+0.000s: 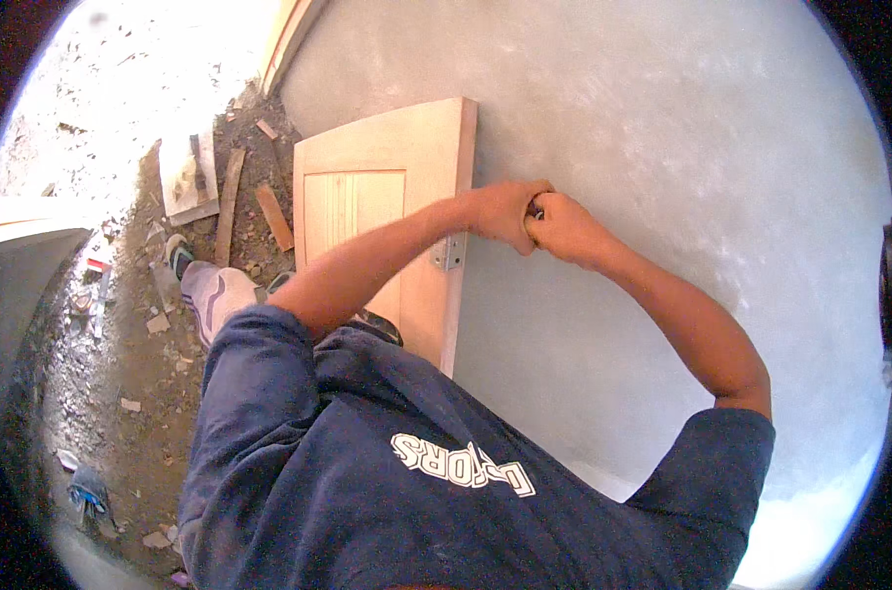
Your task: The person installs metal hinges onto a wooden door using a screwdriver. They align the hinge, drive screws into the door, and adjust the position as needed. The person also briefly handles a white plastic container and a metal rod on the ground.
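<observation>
My left hand [506, 213] and my right hand [567, 232] meet in front of the grey wall, just right of a pale wooden door [438, 147]. Both are closed, with their fingers curled toward each other around something small. Only a dark spot and a yellowish edge show between them, so its kind is hidden. A metal hinge [453, 253] sits on the door's edge just below my left wrist. The door stands upright beside the wall, its lower part partly covered by my left arm and dark shirt.
The smooth grey wall [682, 118] fills the right side. On the rubble-strewn dirt floor [136, 354] lie a pale board [187, 182] and narrow wood strips [231, 202]. Another wooden edge [287, 44] rises at the top. A blue-grey object [89, 495] lies at lower left.
</observation>
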A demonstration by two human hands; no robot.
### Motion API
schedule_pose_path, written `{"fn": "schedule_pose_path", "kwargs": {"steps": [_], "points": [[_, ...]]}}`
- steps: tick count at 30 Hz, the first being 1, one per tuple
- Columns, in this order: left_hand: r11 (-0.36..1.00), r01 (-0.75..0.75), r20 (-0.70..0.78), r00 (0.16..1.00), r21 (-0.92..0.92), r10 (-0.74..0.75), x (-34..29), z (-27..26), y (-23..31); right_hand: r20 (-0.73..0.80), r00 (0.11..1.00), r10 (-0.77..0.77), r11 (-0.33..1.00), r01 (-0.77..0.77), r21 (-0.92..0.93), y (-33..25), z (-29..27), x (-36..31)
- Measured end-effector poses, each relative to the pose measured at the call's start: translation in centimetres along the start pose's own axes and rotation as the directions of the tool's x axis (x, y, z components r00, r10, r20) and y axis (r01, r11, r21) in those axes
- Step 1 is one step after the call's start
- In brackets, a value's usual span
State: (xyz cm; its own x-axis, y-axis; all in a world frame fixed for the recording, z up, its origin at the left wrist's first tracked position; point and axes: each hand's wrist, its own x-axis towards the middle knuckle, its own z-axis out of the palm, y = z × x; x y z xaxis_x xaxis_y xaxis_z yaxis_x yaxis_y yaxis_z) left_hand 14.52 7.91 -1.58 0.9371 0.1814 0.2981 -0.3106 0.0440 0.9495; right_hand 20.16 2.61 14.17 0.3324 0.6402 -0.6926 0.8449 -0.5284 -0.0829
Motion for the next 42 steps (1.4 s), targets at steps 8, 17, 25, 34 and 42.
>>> {"fn": "schedule_pose_path", "kwargs": {"steps": [8, 17, 25, 34, 42], "points": [[0.932, -0.101, -0.678, 0.659, 0.349, 0.325, -2.6, 7.3, -1.4, 0.116, 0.937, -0.331, 0.558, 0.293, -0.776, 2.4, 2.3, -0.3], [0.988, 0.114, 0.008, 0.993, 0.105, -0.116, -0.5, 1.7, -2.0, -0.014, 0.992, -0.125, 0.966, 0.119, -0.231, 2.3, 1.6, 1.8], [0.997, -0.082, -0.312, 0.947, -0.010, 0.075, -1.8, 3.0, -1.3, -0.010, 0.998, -0.054, 0.993, 0.053, -0.110, 3.3, 1.6, 1.1], [0.919, -0.026, -0.655, 0.693, 0.393, 0.299, -3.1, 7.7, -1.0, 0.155, 0.914, -0.375, 0.550, 0.354, -0.757, 3.7, 2.2, -0.1], [0.981, 0.075, -0.075, 0.995, 0.180, -0.062, -1.4, 1.7, -0.9, 0.087, 0.996, -0.022, 0.982, 0.038, -0.186, 0.9, 0.7, 1.4]]}}
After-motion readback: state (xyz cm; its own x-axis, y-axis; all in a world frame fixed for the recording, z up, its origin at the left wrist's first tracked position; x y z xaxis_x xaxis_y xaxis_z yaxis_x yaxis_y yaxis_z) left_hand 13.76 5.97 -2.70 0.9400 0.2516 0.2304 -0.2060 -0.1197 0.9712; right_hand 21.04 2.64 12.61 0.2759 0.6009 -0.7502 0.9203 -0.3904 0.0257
